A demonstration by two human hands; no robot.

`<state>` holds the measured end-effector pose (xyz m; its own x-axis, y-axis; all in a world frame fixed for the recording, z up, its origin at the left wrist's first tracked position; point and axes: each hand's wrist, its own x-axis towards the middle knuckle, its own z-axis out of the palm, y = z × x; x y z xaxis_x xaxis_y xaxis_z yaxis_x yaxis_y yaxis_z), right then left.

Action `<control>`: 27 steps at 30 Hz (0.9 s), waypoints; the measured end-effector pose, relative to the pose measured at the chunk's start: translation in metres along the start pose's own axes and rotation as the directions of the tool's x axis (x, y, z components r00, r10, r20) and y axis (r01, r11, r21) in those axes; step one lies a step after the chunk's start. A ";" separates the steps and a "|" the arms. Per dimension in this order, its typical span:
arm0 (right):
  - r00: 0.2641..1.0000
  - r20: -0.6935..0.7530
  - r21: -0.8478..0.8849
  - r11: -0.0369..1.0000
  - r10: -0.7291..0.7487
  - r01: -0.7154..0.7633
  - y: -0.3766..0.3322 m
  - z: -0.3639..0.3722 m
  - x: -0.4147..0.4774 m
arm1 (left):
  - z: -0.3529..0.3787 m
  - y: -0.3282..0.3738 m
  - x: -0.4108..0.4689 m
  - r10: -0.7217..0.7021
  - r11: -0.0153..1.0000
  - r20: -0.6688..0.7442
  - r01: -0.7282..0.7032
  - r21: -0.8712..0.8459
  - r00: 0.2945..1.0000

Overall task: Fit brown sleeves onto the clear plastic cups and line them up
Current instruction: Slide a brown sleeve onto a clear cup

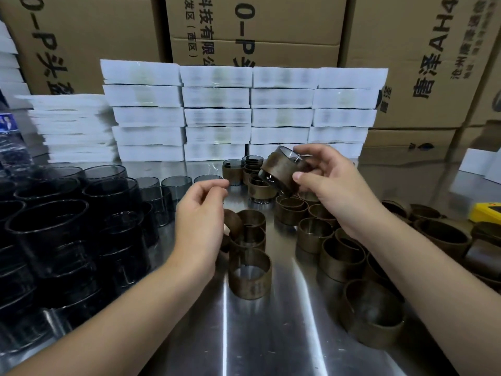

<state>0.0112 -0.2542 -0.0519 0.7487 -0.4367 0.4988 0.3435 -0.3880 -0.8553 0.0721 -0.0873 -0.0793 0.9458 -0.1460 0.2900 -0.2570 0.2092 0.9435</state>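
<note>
Though under sleeves [250, 284], table [284, 337] before cartons [406, 50].

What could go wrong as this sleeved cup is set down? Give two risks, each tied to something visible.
1. The right hand holds the sleeved cup tilted above the finished cups; lowered like that, it might knock them out of line.
2. Loose sleeves crowd the metal table beside the right forearm and could be swept aside.

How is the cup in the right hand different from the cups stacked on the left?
The held cup wears a brown sleeve; the stacked cups are bare. The held cup is tilted in the right hand; the stacked cups stand upright on the table. Both are see-through plastic.
</note>
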 end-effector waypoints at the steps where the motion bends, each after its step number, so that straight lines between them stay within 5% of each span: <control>1: 1.000 0.018 -0.012 1.000 0.007 -0.007 0.001 0.001 0.000 | 0.000 0.000 0.001 -0.016 1.000 -0.002 0.016 0.016 1.000; 3: 0.997 0.076 -0.039 0.999 0.025 -0.022 0.004 0.004 0.000 | 0.002 -0.002 0.003 -0.050 0.994 0.039 0.046 0.095 0.998; 5: 0.991 0.129 -0.082 0.997 0.024 -0.014 0.005 0.005 -0.001 | 0.002 -0.010 0.004 -0.024 0.913 0.122 -0.028 0.407 0.992; 7: 0.983 0.181 -0.117 0.993 0.027 -0.006 0.006 0.008 -0.003 | -0.001 -0.018 0.000 0.041 0.571 0.332 -0.294 0.766 0.943; 9: 0.977 0.209 -0.150 0.989 0.038 -0.006 0.009 0.011 -0.005 | -0.002 -0.023 -0.005 0.064 0.404 0.500 -0.481 0.778 0.863; 18: 0.936 0.326 -0.285 0.958 0.131 -0.035 0.024 0.020 -0.005 | -0.003 -0.020 -0.011 0.248 0.489 0.740 -0.741 0.461 0.625; 27: 0.915 0.323 -0.435 0.897 0.243 -0.085 0.027 0.020 -0.004 | -0.003 -0.018 -0.012 0.277 0.501 0.747 -0.754 0.425 0.604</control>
<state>0.0284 -0.2471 -0.0799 0.9514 -0.2315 0.2031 -0.0019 -0.6639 -0.7478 0.0662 -0.0868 -0.1006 0.3523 -0.7527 0.5561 -0.9263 -0.1957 0.3218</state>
